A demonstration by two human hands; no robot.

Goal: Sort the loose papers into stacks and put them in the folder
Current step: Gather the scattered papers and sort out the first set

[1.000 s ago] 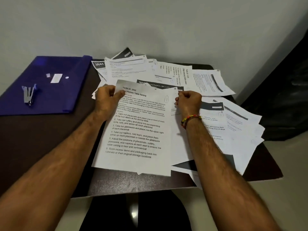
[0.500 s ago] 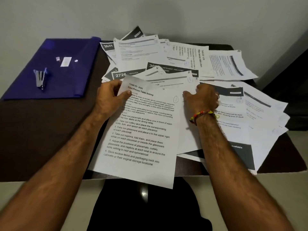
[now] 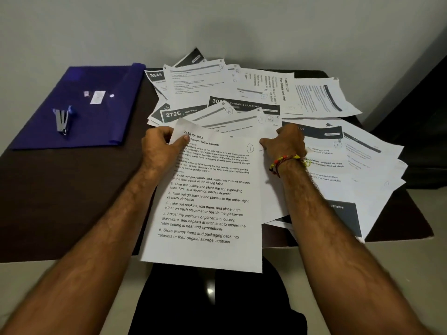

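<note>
My left hand (image 3: 162,145) pinches the top left corner of a printed sheet headed "Table Setting" (image 3: 208,206), which hangs over the table's near edge. My right hand (image 3: 289,140) has let go of that sheet; its curled fingers grip the edge of another sheet (image 3: 272,189) in the pile just to the right. Many loose papers (image 3: 242,93) lie spread over the table's right half. The blue folder (image 3: 79,102) lies flat at the back left.
A stapler (image 3: 62,120) rests on the folder. The dark table (image 3: 60,194) stands against a grey wall. A dark object (image 3: 420,112) stands to the right of the table. My black-clad lap (image 3: 212,301) is below the near edge.
My right hand left the held sheet's top right corner and moved right onto the pile, taking another sheet's edge. The left hand kept its hold. The view tilted slightly.
</note>
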